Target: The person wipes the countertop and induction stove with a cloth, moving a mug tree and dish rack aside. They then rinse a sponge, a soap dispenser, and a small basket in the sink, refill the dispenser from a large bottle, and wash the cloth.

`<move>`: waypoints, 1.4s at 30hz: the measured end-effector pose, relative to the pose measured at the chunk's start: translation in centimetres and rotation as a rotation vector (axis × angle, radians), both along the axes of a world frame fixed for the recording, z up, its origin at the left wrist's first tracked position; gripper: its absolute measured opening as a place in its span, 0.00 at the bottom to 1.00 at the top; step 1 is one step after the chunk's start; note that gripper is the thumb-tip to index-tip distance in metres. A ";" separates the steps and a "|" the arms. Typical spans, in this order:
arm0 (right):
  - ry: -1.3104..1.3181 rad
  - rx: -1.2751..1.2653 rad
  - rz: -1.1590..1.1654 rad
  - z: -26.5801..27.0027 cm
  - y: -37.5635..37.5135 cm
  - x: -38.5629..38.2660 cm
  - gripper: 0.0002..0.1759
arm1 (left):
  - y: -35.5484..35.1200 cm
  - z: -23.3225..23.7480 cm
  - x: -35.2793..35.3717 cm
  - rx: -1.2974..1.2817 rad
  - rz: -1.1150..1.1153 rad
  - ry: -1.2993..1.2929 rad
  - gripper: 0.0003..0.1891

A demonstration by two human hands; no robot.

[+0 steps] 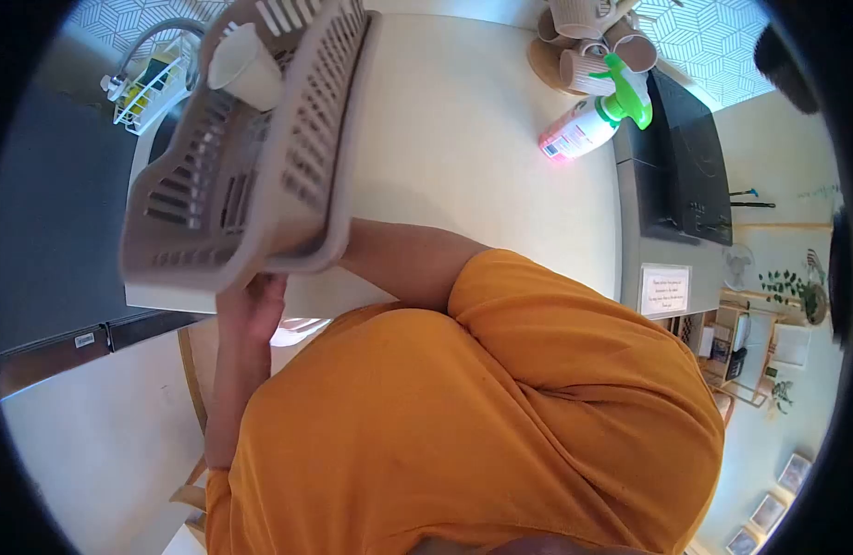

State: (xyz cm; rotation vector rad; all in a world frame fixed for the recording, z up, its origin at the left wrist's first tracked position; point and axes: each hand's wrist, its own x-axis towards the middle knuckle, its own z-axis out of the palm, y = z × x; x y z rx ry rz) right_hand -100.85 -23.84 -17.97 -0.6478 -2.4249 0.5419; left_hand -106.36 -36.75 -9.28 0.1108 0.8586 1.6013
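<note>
A grey-brown plastic basket point(302, 139) with slotted sides is held up and tilted at the upper left, over the counter. Inside its far end lies a white cup point(245, 69). My left hand point(258, 310) is at the basket's near lower edge, its fingers closed against it and partly hidden by it. My right forearm reaches left across my body and passes behind the basket, which hides my right hand.
On the white counter point(445, 120) stands a spray bottle point(579, 129) with a green head. Mugs point(584, 69) hang or stand beyond it, beside a black hob point(676, 157). A wire caddy point(154, 92) and a tap point(154, 35) are behind the basket.
</note>
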 end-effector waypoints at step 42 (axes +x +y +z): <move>-0.095 -0.318 -0.303 24.5 5.9 -1.1 0.19 | -0.4 -2.6 -27.0 0.071 -0.340 1.395 0.26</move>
